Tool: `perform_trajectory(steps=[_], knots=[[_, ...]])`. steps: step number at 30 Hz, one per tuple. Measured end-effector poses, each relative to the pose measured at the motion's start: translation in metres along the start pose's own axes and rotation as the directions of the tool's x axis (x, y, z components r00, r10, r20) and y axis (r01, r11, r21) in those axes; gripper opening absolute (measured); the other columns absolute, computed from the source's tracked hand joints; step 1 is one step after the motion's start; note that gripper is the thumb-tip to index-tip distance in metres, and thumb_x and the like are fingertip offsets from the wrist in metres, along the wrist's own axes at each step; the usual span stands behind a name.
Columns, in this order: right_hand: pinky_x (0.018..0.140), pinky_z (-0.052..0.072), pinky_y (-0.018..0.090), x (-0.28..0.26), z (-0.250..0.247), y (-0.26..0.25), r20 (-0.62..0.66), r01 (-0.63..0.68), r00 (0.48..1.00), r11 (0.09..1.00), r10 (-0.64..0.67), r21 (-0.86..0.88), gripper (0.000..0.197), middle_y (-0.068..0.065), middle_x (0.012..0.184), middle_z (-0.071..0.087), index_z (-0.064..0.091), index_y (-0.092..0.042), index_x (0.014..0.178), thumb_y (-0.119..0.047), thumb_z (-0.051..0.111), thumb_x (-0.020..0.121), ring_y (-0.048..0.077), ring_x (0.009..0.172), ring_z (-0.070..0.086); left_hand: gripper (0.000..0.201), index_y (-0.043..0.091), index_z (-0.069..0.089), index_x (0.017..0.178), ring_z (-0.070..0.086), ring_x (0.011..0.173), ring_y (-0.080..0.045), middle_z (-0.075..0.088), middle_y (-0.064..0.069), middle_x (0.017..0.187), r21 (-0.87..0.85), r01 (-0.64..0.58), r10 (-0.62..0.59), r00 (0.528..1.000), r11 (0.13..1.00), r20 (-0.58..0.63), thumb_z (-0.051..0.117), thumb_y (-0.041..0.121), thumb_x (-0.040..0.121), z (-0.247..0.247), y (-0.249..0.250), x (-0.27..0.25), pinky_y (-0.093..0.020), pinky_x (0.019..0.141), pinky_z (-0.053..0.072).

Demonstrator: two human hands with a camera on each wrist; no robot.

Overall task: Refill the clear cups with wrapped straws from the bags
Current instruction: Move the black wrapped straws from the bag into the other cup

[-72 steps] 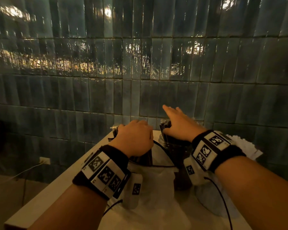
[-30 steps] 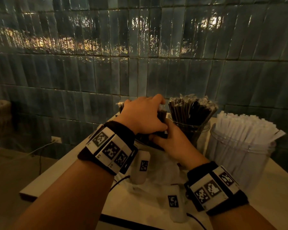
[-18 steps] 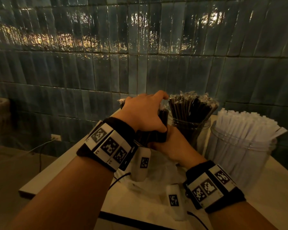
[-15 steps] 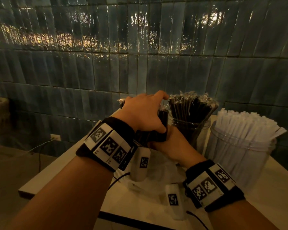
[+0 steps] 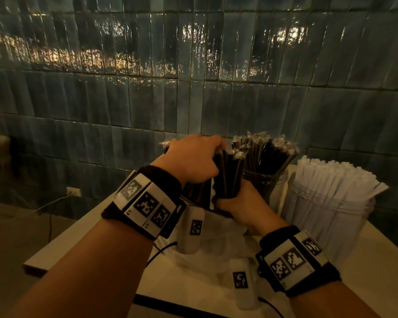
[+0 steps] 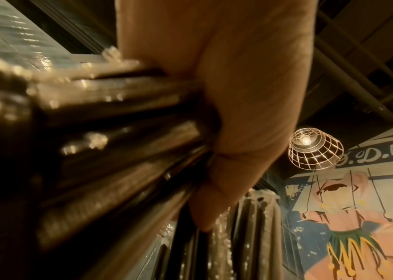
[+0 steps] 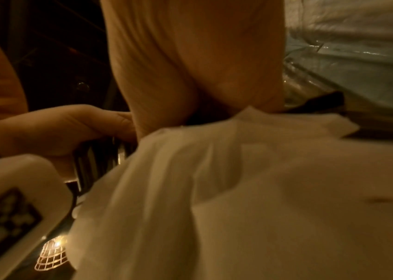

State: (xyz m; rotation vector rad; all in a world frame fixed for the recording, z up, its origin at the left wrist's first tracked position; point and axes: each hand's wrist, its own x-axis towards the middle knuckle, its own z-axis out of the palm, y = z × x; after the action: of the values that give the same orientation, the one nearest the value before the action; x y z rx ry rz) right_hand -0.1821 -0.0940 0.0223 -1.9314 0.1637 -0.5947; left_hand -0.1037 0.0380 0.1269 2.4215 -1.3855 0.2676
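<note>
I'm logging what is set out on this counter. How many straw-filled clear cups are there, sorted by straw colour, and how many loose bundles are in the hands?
Cup of black wrapped straws: 1
Cup of white wrapped straws: 1
Bundle of black wrapped straws held by the left hand and right hand: 1
Total: 3

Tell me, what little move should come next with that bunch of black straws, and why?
Probably carry the bunch of black straws rightward and lower it into the clear cup beside it. Both the left hand and right hand grip the bunch upright above the plastic bag, close to that cup, which already holds black straws.
</note>
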Motion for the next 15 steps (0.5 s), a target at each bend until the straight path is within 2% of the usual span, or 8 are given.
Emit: perform_trajectory(steps=[2, 4, 6, 8, 10, 13, 15], knots=[[0.061, 0.051, 0.021, 0.0, -0.001, 0.0, -0.013, -0.023, 1.0, 1.0, 0.023, 0.012, 0.024, -0.005, 0.075, 0.067, 0.064, -0.018, 0.084, 0.003, 0.072, 0.075, 0.006, 0.071, 0.065, 0.032, 0.034, 0.045, 0.105, 0.051, 0.092, -0.014, 0.056, 0.009, 0.098, 0.015, 0.003, -0.003, 1.0, 1.0, -0.011, 0.061, 0.031, 0.078, 0.0, -0.001, 0.0, -0.051, 0.094, 0.04], [0.068, 0.054, 0.029, 0.0, -0.002, -0.001, -0.038, -0.045, 0.998, 0.999, 0.046, 0.021, 0.021, 0.003, 0.082, 0.067, 0.065, -0.012, 0.087, 0.002, 0.072, 0.075, 0.016, 0.079, 0.066, 0.033, 0.033, 0.047, 0.109, 0.047, 0.089, -0.013, 0.053, 0.01, 0.095, 0.024, -0.004, 0.005, 1.0, 1.0, -0.019, 0.062, 0.032, 0.079, 0.001, 0.0, 0.0, -0.049, 0.094, 0.038], [0.066, 0.052, 0.029, 0.0, -0.003, 0.0, -0.072, -0.056, 0.996, 0.998, 0.058, 0.021, 0.017, 0.004, 0.08, 0.065, 0.064, -0.01, 0.084, 0.002, 0.072, 0.075, 0.018, 0.079, 0.065, 0.037, 0.032, 0.05, 0.114, 0.046, 0.089, -0.012, 0.05, 0.013, 0.09, 0.036, -0.008, 0.009, 1.0, 0.999, -0.018, 0.063, 0.031, 0.079, 0.001, 0.001, 0.0, -0.049, 0.093, 0.038], [0.064, 0.051, 0.025, -0.001, -0.003, -0.002, -0.098, -0.058, 0.993, 0.998, 0.061, 0.028, 0.018, 0.004, 0.082, 0.065, 0.064, -0.01, 0.088, 0.0, 0.072, 0.075, 0.018, 0.08, 0.065, 0.035, 0.032, 0.051, 0.111, 0.046, 0.089, -0.012, 0.047, 0.016, 0.084, 0.061, -0.005, 0.006, 1.0, 0.998, -0.01, 0.063, 0.029, 0.078, 0.001, 0.004, 0.0, -0.049, 0.093, 0.041], [0.062, 0.051, 0.02, -0.001, -0.005, -0.006, -0.108, -0.04, 0.993, 0.998, 0.044, 0.044, 0.022, 0.002, 0.086, 0.067, 0.064, -0.011, 0.094, -0.001, 0.072, 0.076, 0.014, 0.081, 0.066, 0.035, 0.031, 0.051, 0.11, 0.049, 0.092, -0.013, 0.051, 0.014, 0.09, 0.084, -0.001, 0.002, 1.0, 0.996, -0.004, 0.063, 0.027, 0.078, 0.002, 0.006, 0.001, -0.051, 0.094, 0.042], [0.057, 0.049, 0.012, 0.002, -0.012, -0.019, -0.153, 0.018, 0.988, 0.998, -0.008, 0.061, 0.023, -0.004, 0.082, 0.067, 0.064, -0.017, 0.091, 0.0, 0.071, 0.077, -0.001, 0.072, 0.065, 0.045, 0.034, 0.051, 0.12, 0.052, 0.107, -0.013, 0.058, 0.012, 0.114, 0.081, -0.007, 0.008, 1.0, 0.997, -0.004, 0.063, 0.026, 0.077, 0.002, 0.007, 0.001, -0.052, 0.098, 0.041], [0.068, 0.056, 0.022, 0.008, -0.02, -0.03, -0.184, 0.036, 0.983, 0.998, -0.026, 0.052, 0.021, 0.006, 0.087, 0.068, 0.065, -0.01, 0.095, -0.002, 0.071, 0.077, 0.01, 0.081, 0.068, 0.047, 0.034, 0.051, 0.122, 0.052, 0.112, -0.013, 0.058, 0.013, 0.118, 0.078, -0.02, 0.02, 1.0, 0.997, -0.002, 0.063, 0.026, 0.077, 0.002, 0.008, 0.001, -0.052, 0.098, 0.041]])
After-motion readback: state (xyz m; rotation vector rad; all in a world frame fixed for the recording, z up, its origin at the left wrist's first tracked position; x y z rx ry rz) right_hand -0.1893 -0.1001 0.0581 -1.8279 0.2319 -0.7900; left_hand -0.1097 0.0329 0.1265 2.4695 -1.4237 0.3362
